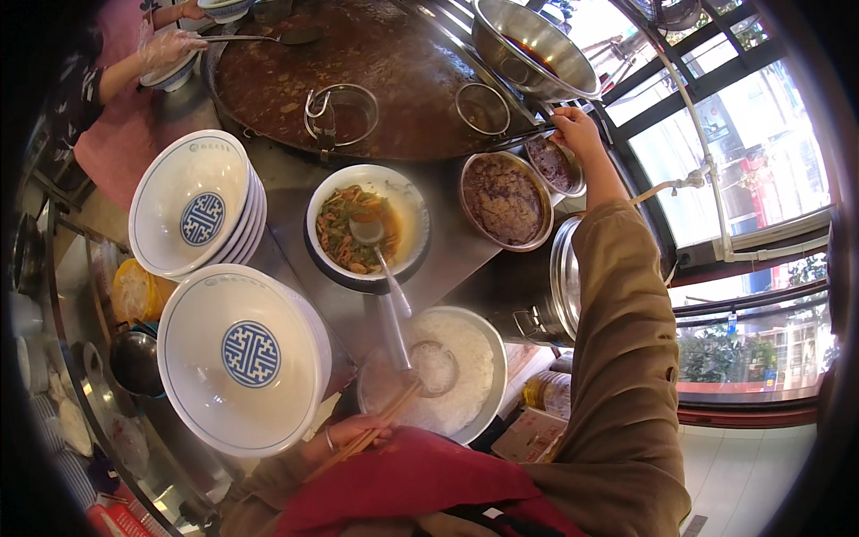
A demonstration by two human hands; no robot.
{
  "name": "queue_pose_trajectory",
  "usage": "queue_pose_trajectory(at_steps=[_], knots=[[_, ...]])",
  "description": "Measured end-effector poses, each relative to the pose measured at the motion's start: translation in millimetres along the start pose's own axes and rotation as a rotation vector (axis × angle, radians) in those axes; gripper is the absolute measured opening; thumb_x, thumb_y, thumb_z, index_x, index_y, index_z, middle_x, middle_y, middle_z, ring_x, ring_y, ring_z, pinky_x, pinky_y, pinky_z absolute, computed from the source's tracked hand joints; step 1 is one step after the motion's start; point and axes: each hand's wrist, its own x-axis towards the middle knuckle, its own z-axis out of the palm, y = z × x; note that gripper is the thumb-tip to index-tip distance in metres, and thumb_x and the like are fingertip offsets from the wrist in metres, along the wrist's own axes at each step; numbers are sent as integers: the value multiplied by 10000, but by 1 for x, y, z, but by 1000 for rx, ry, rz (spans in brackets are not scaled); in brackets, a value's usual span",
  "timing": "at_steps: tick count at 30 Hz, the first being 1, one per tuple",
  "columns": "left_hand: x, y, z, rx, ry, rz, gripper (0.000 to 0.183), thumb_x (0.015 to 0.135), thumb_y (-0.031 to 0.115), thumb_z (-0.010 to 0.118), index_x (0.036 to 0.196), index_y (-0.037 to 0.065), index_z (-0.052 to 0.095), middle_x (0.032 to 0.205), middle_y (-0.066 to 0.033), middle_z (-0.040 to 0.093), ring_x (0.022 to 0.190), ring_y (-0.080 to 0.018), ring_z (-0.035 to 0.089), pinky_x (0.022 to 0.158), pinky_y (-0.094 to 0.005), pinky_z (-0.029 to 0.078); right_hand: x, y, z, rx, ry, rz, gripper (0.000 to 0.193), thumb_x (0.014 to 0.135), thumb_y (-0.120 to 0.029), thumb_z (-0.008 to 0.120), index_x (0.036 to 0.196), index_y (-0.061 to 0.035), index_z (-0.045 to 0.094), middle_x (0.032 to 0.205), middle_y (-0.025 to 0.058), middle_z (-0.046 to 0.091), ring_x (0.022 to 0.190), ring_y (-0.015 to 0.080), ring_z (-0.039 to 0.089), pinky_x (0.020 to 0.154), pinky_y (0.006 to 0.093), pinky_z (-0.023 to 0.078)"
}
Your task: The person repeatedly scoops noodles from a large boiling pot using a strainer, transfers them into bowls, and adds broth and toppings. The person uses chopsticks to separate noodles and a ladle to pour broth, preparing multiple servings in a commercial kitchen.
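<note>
My left hand [362, 433] is closed around a pair of wooden chopsticks [394, 400], whose tips reach over a steel basin [499, 358] of white food in cloudy liquid. A round scoop [436, 367] sits in that basin. Stretched far to the right, my right hand [577, 132] has its fingers bent at the edge of the large pan, just below a tilted steel bowl [528, 54]. What those fingers grip, if anything, I cannot make out. Close below are two pots of brown sauce, a larger pot [506, 199] and a smaller pot [555, 166].
A wide pan of brown broth [394, 54] fills the back. A white bowl [419, 215] holds shredded green vegetables and a ladle [369, 229]. Two stacks of white bowls [183, 224] stand left. At far left a co-worker's gloved hand [174, 46] holds another ladle [300, 36].
</note>
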Motion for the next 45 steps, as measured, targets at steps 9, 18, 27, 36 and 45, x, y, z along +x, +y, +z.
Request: queue_pose_trajectory(at_steps=[9, 18, 27, 36, 45], knots=[[0, -1, -2, 24, -13, -7, 398, 971, 191, 473, 1287, -43, 418, 831, -13, 509, 691, -116, 494, 658, -252, 439, -16, -28, 1, 22, -66, -271, 208, 832, -165, 719, 960, -18, 647, 783, 20, 647, 682, 80, 614, 602, 225, 493], [1, 1, 3, 23, -40, -24, 380, 969, 184, 471, 1265, -48, 418, 834, -24, 500, 677, -116, 493, 659, -263, 443, -46, -119, 14, -8, -181, -454, 134, 891, -150, 661, 927, -33, 606, 884, 30, 647, 715, 88, 635, 658, 216, 531], [1, -2, 10, 14, -16, 21, 367, 959, 170, 473, 1248, -53, 433, 840, -29, 500, 678, -115, 485, 641, -228, 439, -108, -102, 50, 47, -171, -425, 114, 859, -134, 669, 877, -30, 627, 849, 43, 671, 683, 109, 660, 647, 247, 516], [3, -3, -15, -94, -257, 72, 371, 1005, 173, 442, 1300, -53, 453, 1090, -97, 575, 957, -147, 580, 828, -264, 495, -131, -58, 83, -37, -146, -302, 192, 839, -193, 689, 937, -40, 626, 889, 102, 671, 704, 139, 640, 679, 296, 516], [-43, 7, 71, -34, 30, 128, 368, 971, 118, 433, 1294, -52, 388, 740, -28, 437, 564, -99, 441, 481, -190, 396, -229, 33, -7, -723, -151, -511, 470, 953, -437, 522, 1167, -23, 583, 948, 83, 674, 759, 168, 656, 661, 308, 528]])
